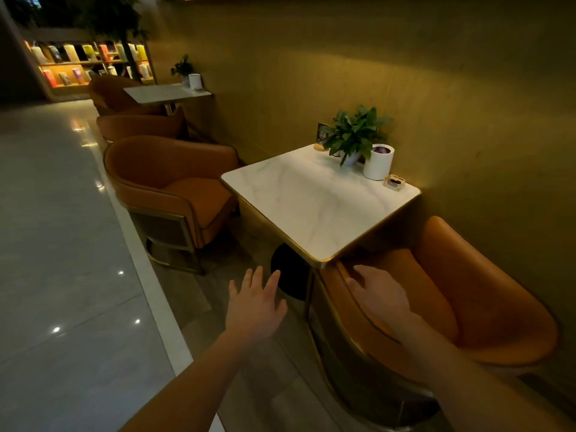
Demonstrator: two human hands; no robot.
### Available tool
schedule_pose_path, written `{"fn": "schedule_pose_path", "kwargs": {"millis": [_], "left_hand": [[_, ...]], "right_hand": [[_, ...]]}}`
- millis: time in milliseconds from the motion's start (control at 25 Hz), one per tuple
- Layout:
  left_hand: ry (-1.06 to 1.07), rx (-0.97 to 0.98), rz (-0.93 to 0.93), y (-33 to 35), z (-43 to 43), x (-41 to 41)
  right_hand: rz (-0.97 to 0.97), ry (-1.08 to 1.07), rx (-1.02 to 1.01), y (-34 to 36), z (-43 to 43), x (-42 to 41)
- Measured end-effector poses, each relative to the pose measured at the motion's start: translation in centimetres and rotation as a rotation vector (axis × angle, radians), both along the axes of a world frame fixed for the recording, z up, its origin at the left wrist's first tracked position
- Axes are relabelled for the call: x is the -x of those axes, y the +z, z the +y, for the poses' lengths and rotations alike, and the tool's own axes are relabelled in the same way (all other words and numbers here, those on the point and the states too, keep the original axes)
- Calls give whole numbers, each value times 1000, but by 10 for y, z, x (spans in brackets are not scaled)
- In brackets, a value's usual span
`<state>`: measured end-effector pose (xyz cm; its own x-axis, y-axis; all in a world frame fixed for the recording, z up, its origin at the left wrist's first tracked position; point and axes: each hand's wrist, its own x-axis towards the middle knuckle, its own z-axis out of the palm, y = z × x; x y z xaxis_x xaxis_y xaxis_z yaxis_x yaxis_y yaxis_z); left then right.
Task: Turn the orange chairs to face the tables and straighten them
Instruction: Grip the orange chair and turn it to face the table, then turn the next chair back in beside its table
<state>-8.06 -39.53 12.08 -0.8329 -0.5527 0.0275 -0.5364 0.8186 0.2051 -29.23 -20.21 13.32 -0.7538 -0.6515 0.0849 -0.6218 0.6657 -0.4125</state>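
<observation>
— Where are the hands sitting right now?

— The left hand (255,304) is hovering at about 6 o'clock, palm down, fingers spread and straight, grasping nothing. It is hanging over the floor just short of the table's dark base (290,272).

— And the other one?

— The right hand (380,294) is lying at 5 o'clock on the front rim of the near orange chair (486,294). Its fingers are resting loosely along the rim, not clenching around it.

— How is that chair standing?

— It is filling the 4 o'clock corner, against the wall, with its rim tucking under the corner of the marble table (311,201).

— Any others?

— The far orange chair (174,182) is sitting at 9 o'clock, its seat opening toward the table. Two more orange chairs (140,126) are lining up behind it toward 10 o'clock, beside a second table (165,92).

— What is standing on the near table?

— At its 1 o'clock edge a potted plant (355,135) is sitting beside a white cylinder (378,162) and a small clear box (395,182).
</observation>
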Motion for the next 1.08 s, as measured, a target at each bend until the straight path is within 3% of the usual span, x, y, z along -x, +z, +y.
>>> {"fn": "schedule_pose_path", "kwargs": {"millis": [440,640,1080], "left_hand": [[223,21,-3,-18,-220,13],[303,-5,-36,-14,-314,15],[227,8,-59,-16,-590,-47]], "right_hand": [[-61,229,-60,-14,-269,30],[-62,238,-74,-19,-378,33],[-59,184,-78,-29,-628,-35]]}}
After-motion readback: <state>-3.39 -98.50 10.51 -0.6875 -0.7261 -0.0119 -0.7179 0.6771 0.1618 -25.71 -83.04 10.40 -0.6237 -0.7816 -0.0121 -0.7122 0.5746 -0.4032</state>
